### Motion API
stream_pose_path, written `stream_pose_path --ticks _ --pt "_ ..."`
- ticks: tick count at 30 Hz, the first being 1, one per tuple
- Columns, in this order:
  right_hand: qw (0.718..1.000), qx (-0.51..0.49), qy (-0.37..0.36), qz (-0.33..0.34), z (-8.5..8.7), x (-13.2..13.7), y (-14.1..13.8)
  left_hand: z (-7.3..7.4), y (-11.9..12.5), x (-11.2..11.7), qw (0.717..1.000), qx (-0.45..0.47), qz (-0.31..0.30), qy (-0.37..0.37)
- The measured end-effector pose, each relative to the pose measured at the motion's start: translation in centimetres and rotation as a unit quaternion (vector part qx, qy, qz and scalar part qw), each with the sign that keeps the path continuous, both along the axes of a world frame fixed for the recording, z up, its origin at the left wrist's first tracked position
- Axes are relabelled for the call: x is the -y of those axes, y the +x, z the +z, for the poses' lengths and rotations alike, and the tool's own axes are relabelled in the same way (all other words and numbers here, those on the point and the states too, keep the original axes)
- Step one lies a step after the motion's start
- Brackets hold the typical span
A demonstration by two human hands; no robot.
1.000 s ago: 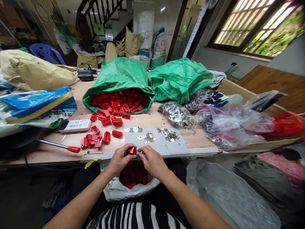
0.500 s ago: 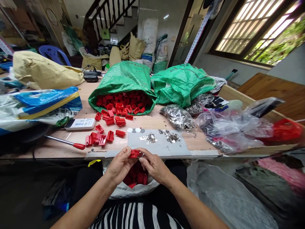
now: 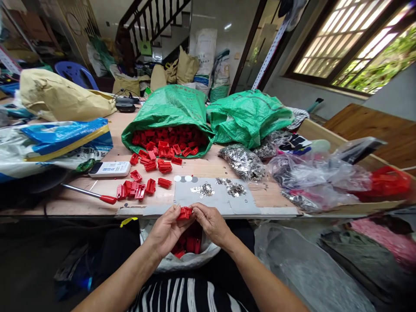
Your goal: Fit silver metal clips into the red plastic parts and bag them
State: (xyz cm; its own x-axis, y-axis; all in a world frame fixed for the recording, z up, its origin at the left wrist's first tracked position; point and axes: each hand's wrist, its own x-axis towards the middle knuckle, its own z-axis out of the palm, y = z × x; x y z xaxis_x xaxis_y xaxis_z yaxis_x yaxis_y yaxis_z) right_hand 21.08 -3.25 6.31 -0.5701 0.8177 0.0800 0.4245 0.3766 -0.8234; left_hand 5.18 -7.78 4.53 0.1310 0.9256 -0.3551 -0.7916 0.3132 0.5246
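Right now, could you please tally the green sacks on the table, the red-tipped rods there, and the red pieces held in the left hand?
Green sacks: 2
Red-tipped rod: 1
Red piece in the left hand: 1
Total: 4

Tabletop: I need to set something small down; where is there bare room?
Mostly bare tabletop shows between the gray sheet and clear plastic bags, and between that sheet and the open green sack. Crowded: left of the sheet, with loose red parts, and where those bags lie.
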Motion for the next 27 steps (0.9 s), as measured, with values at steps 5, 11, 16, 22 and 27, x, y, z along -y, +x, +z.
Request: stream_pose_path --ticks 5,11,16,22,27 --pt "0.999 0.046 0.009 -0.021 0.1 -1.3 -0.2 -1.4 -1.2 0.9 0.973 -0.209 -0.058 0.082" --pt "0.993 0.094 0.067 -0.007 -0.2 -3.2 -3.1 -2.6 -2.0 1.4 0.956 -0.274 -0.061 0.091" --pt "0.972 0.199 0.122 -0.025 -0.5 -5.1 -7.2 -2.1 -2.1 1.2 0.967 -0.241 -0.047 0.072" --pt "0.956 0.264 0.125 -0.038 -0.5 -7.1 -10.6 -1.6 -2.3 1.1 0.978 -0.204 -0.029 0.041" --pt "0.965 0.229 0.121 -0.034 0.0 -6.6 -9.0 -1.3 -3.4 1.1 0.989 -0.147 -0.004 -0.007"
